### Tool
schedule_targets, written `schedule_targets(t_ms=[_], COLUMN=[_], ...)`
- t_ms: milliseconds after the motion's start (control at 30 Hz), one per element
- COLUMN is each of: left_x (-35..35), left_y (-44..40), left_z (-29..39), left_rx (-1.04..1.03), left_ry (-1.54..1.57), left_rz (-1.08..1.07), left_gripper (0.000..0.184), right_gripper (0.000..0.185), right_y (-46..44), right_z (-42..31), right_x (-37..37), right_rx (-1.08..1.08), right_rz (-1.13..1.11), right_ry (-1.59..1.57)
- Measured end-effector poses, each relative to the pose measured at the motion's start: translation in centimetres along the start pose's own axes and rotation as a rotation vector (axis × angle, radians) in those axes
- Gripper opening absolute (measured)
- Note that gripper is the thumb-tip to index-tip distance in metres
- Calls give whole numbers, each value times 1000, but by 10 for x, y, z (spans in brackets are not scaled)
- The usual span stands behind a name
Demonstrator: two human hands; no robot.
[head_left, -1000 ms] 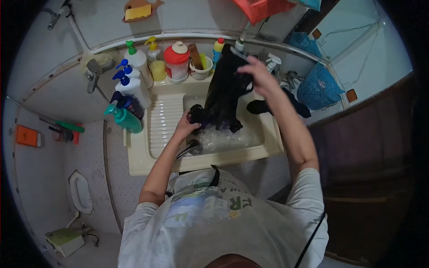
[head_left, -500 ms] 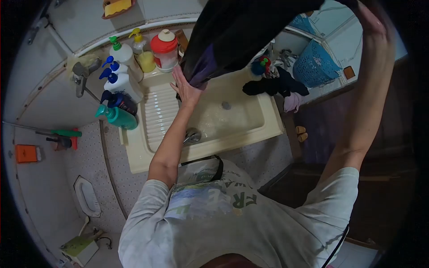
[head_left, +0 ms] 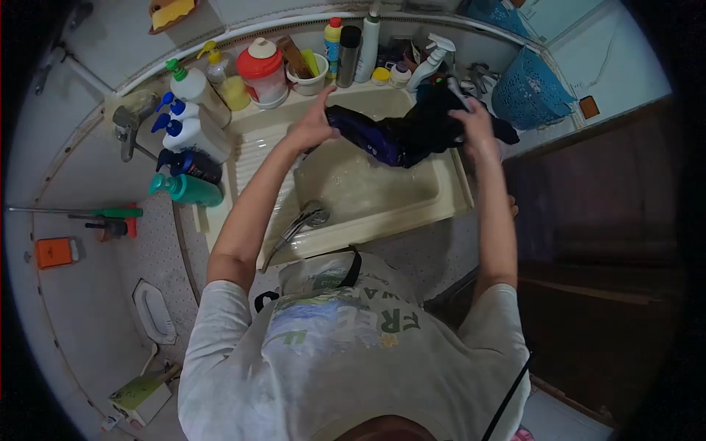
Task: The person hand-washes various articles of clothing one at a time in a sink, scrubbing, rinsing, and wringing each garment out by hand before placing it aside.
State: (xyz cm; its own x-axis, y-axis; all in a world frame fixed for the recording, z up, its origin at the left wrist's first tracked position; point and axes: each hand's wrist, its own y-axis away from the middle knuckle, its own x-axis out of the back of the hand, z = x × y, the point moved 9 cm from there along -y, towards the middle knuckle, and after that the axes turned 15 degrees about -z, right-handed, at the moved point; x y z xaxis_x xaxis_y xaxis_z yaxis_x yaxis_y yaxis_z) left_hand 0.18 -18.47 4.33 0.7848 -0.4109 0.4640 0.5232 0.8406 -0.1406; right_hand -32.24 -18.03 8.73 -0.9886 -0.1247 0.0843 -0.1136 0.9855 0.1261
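Observation:
A wet-looking black garment with a purple part (head_left: 382,140) stretches between my hands above the cream sink (head_left: 353,241); its exact kind does not show. My left hand (head_left: 315,128) is closed on its left end, over the ribbed washboard side (head_left: 254,158). At the right rim, my right hand (head_left: 476,131) grips the bunched black end, its fingers slightly blurred. A shower head (head_left: 316,213) lies at the near side of the basin, its hose running over the front. Dark cloth (head_left: 506,132) lies on the ledge just behind my right hand.
Pump bottles (head_left: 198,132) line the left ledge. Behind the sink stand a red-lidded jar (head_left: 263,73), a white cup (head_left: 307,77), a spray bottle (head_left: 430,62) and several other bottles. A blue basket (head_left: 531,88) is at back right, a wall tap (head_left: 129,125) at left.
My right hand has come down from high at the upper right to the sink's right side. The garment, raised and spread before, now hangs low and bunched over the basin.

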Motion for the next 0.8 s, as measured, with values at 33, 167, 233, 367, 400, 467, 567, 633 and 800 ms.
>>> schedule_targets(t_ms=[33, 167, 233, 367, 400, 467, 567, 633, 800], left_x=[-17, -66, -66, -98, -94, -78, -43, -39, -114], left_y=[-4, -10, 4, 44, 54, 72, 130, 169, 135], left_z=[8, 4, -7, -41, -42, -60, -78, -111, -82], left_rx=[84, 117, 124, 405, 444, 467, 548, 560, 101], left_ry=[111, 314, 399, 620, 531, 325, 785, 1199, 2248], left_rz=[-46, 8, 78, -112, -123, -85, 325, 609, -272], left_gripper=[86, 88, 86, 83, 82, 75, 57, 53, 105], right_gripper=[44, 71, 81, 69, 63, 51, 48, 44, 33], right_y=[-11, -14, 1, -3, -3, -7, 7, 9, 61], right_z=[23, 85, 86, 124, 119, 114, 50, 27, 3], right_x=[-21, -157, -182, -199, -203, -217, -252, -258, -288], right_rx=[14, -10, -32, -14, 8, -17, 585, 692, 1111], right_rz=[12, -495, -575, -481, -429, -513, -583, -680, -884], right_ry=[255, 142, 200, 484, 528, 616, 903, 951, 1291])
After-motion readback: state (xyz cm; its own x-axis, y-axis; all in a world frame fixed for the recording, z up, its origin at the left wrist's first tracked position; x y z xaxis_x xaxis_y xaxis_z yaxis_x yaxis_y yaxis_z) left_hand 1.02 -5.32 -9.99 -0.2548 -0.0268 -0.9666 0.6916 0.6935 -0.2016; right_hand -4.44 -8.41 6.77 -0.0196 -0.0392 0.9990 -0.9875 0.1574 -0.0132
